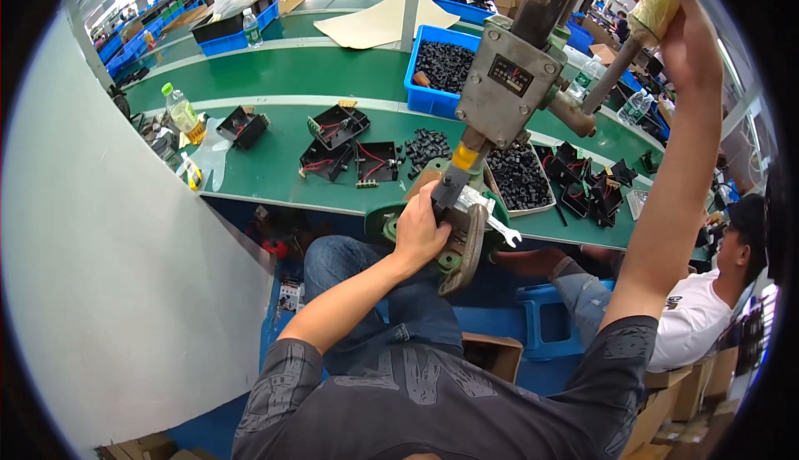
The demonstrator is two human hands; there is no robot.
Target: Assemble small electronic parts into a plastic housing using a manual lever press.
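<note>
Your left hand (pixel 420 229) has its thumb and fingers clamped on a small black block (pixel 447 196), which sits low on the hand press (pixel 508 77), beneath its ram; the two appear to meet, though at this angle you cannot be sure of contact. Your right hand (pixel 689 40) is raised at the upper right of the press, fingers wrapped around the pale grip (pixel 655 7) of its lever. A silver open-ended wrench (pixel 504 229) lies at the right of the press's base. Just right of the press stands a shallow box (pixel 535 210) filled with small black pieces; beyond its left side is a blue bin (pixel 431 101) of similar pieces. Left of the press, black housings (pixel 376 159) with red wires lie on the green bench (pixel 262 179). A seated co-worker (pixel 695 314) is to the right of the press.
</note>
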